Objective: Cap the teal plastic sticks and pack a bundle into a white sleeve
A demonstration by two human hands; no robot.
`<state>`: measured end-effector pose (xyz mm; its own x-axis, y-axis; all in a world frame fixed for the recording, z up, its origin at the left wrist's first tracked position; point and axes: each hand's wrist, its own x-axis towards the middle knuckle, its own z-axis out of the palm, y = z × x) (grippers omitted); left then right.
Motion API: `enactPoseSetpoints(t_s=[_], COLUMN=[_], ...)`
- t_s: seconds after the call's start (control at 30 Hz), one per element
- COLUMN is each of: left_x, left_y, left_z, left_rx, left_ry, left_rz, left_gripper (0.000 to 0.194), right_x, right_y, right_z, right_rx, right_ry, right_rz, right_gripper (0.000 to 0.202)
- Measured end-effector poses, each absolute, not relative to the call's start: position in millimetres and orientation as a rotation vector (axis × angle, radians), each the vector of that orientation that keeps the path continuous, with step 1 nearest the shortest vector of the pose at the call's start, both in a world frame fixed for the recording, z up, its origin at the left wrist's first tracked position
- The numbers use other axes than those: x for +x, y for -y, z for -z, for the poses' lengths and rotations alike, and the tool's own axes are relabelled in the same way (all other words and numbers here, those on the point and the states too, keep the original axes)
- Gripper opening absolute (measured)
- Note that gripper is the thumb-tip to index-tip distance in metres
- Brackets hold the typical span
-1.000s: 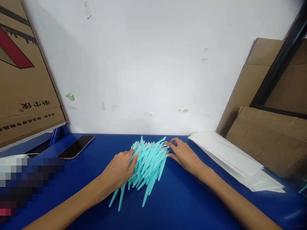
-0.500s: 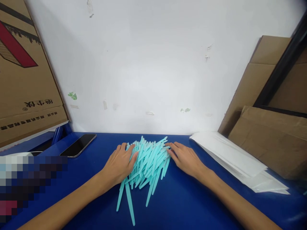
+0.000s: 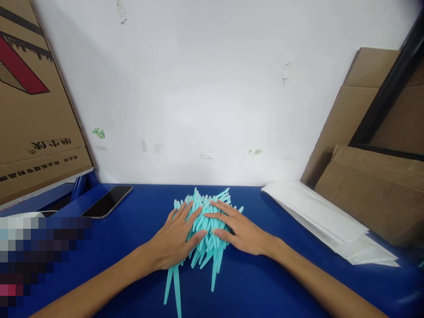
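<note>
A heaped pile of thin, flat turquoise sticks (image 3: 202,254), tapered and round-ended, lies on the blue table in front of me. Most point away from me, packed side by side and overlapping. Over the pile's left side rests my left hand (image 3: 175,238), palm down with its fingers spread. My right hand (image 3: 240,227) lies across the right side in the same way, fingers apart on top of the sticks. The two thumbs come close together over the middle. A few longer ends stick out toward me below the hands. What lies under the palms is hidden.
A smartphone (image 3: 107,202) lies at the left near a printed cardboard box (image 3: 36,110). White sheets or bags (image 3: 318,216) are stacked to the right, beside brown cardboard (image 3: 371,190). A white wall (image 3: 212,88) closes off the table's back edge (image 3: 149,184).
Both hands have moved from the pile's sides inward onto its top, thumbs now nearly meeting. The sticks have shifted slightly, with some ends reaching nearer to me.
</note>
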<state>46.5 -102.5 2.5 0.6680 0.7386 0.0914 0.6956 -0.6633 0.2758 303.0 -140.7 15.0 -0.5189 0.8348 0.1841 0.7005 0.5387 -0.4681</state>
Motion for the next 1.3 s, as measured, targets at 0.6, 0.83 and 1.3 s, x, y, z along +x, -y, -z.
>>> enactPoseSetpoints(t_s=[0.6, 0.83, 1.3], left_x=[46.6, 49.7, 53.0], left_y=[102.0, 100.5, 128.2], left_z=[2.2, 1.9, -3.0], left_rx=[2.812, 2.846, 2.899], left_ry=[-1.058, -1.076, -0.975], left_rz=[-0.379, -0.477, -0.471], left_gripper=[0.056, 0.051, 0.067], right_x=[324.9, 312.1, 345.4], right_y=[132.4, 141.1, 69.9], right_z=[-13.5, -17.2, 9.6], right_rx=[-1.218, -1.240, -1.461], right_ry=[2.266, 2.279, 1.948], right_rz=[-0.595, -0.444, -0.438], right_gripper=[0.018, 0.033, 0.067])
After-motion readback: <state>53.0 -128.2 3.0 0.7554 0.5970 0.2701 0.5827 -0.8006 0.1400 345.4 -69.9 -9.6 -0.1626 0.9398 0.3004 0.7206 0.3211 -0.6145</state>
